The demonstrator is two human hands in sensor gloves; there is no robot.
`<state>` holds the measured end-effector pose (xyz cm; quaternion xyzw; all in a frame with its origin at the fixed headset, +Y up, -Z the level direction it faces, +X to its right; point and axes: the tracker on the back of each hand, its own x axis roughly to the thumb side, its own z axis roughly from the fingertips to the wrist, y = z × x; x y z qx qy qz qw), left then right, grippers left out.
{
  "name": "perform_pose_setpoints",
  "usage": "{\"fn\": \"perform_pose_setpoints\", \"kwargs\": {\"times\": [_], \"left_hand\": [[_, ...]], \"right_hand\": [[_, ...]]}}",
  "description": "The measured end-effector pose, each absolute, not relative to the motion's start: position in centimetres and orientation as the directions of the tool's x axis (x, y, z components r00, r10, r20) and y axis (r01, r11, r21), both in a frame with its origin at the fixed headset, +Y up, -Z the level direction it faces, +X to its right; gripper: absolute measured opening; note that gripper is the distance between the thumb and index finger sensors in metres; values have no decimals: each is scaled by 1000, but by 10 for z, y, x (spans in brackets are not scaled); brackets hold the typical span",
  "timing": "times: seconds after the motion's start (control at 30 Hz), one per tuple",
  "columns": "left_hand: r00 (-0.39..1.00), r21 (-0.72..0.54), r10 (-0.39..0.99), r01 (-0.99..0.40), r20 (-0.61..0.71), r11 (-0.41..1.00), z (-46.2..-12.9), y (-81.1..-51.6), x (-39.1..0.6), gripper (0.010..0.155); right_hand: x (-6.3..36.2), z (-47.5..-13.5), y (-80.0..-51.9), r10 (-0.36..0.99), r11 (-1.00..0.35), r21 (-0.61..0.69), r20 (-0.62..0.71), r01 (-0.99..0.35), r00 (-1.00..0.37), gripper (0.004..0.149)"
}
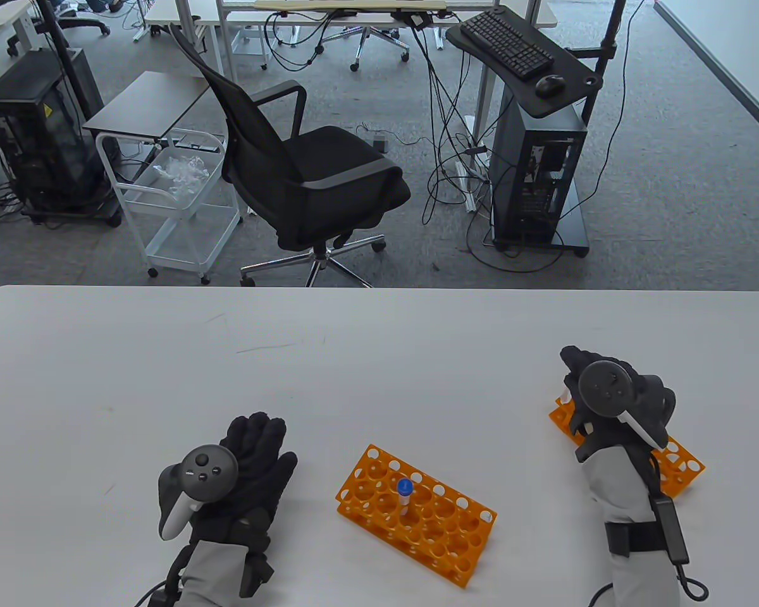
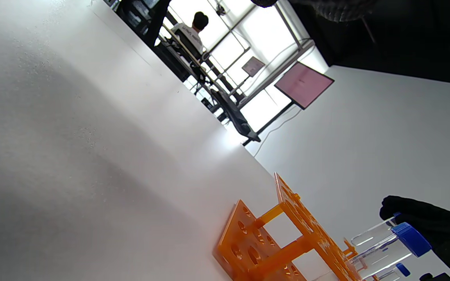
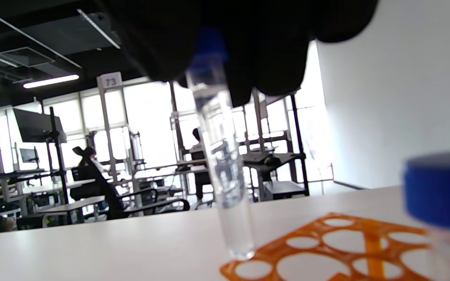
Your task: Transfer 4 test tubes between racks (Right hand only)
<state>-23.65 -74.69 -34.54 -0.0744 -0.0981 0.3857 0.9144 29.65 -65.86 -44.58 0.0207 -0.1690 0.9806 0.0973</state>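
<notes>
Clear blue-capped test tube (image 3: pixel 225 164) pinched at its cap in right hand (image 1: pixel 610 395) grip, tip over orange rack (image 3: pixel 350 249) corner

rack (image 1: pixel 417 506): orange plastic | tube (image 3: pixel 225 187): clear, glossy | table (image 1: pixel 354 354): matt white

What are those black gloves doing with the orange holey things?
A person is moving test tubes between two orange racks. The right hand is over the right rack, holding a blue-capped tube by its top, with the bottom of the tube right at that rack's holes. The middle rack holds one blue-capped tube. The left hand just rests on the table.
</notes>
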Motion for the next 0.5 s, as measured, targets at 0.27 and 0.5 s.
{"fn": "perform_pose_setpoints", "kwargs": {"times": [0.27, 0.5], "left_hand": [[682, -212, 722, -692, 122, 690, -345, -747, -237, 67], [680, -212, 722, -693, 125, 689, -345, -747, -236, 67]], "right_hand": [[297, -450, -665, 167, -935, -307, 57, -176, -984, 49], [291, -452, -668, 149, -946, -285, 48, -156, -988, 49]]}}
